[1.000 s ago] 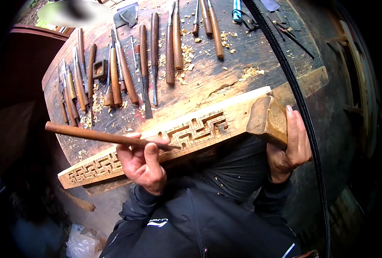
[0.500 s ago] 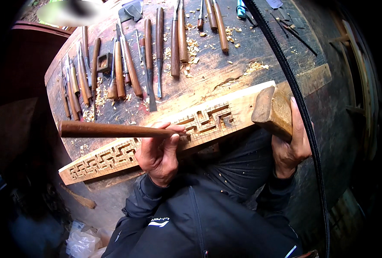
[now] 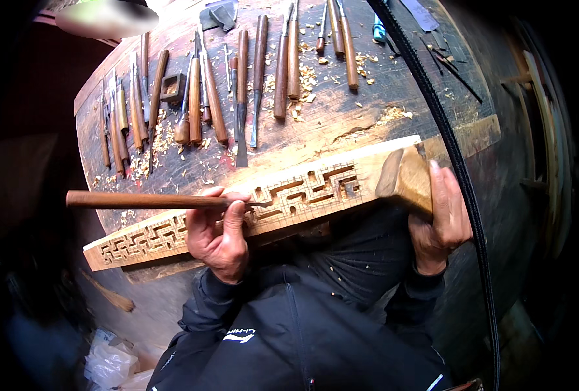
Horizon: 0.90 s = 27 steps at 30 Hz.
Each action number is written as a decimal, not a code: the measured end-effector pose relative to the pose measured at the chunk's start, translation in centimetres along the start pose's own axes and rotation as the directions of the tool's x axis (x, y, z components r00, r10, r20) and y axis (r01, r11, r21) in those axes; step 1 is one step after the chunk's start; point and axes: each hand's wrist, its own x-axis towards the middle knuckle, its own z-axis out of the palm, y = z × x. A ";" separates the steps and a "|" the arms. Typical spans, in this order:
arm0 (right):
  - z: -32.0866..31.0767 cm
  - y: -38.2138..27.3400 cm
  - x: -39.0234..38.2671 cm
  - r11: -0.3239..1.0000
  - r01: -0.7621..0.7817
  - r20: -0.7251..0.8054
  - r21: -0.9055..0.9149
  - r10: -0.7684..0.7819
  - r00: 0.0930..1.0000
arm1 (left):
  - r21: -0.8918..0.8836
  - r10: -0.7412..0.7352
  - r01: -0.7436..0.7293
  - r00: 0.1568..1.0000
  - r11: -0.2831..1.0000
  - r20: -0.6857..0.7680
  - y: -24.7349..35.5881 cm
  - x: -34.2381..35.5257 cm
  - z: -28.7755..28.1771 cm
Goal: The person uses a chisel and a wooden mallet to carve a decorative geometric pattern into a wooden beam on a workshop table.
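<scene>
A long pale board (image 3: 366,171) with carved, pencil-gridded fretwork slots slants along the near edge of the table. My left hand (image 3: 221,244) is closed around a chisel (image 3: 130,200) near its blade end. The chisel's long brown wooden handle points left, almost level, and its tip lies over the carved slots in the board's middle. At the board's right end, my right hand (image 3: 447,215) grips a worn wooden block-like mallet (image 3: 414,184). Its head overlaps the board's end in view; whether they touch I cannot tell.
Several wood-handled chisels (image 3: 281,78) lie across the far side of the dark table (image 3: 341,117), among wood shavings (image 3: 394,115). A small square dark box (image 3: 172,87) sits between them. A black braided cord (image 3: 436,111) crosses the view at right. A plastic bag (image 3: 110,362) lies lower left.
My left hand and the chisel have moved left along the board, so the tip is over slots farther left. The mallet has tilted slightly in my right hand. The whole view has shifted a little.
</scene>
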 end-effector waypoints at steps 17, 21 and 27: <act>-0.1 1.1 3.3 0.962 0.139 0.374 0.236 -0.221 0.901 | 0.046 -0.020 0.019 1.000 0.999 0.010 -1.1 0.2 -1.3; 0.4 1.3 3.4 0.959 0.062 0.381 0.276 -0.168 0.909 | 0.078 -0.005 0.000 0.998 0.997 0.063 -0.9 0.6 -1.1; 0.5 1.3 3.5 0.935 -0.008 0.330 0.354 -0.117 0.937 | 0.113 -0.061 0.052 0.996 0.992 0.072 -0.5 1.0 -1.1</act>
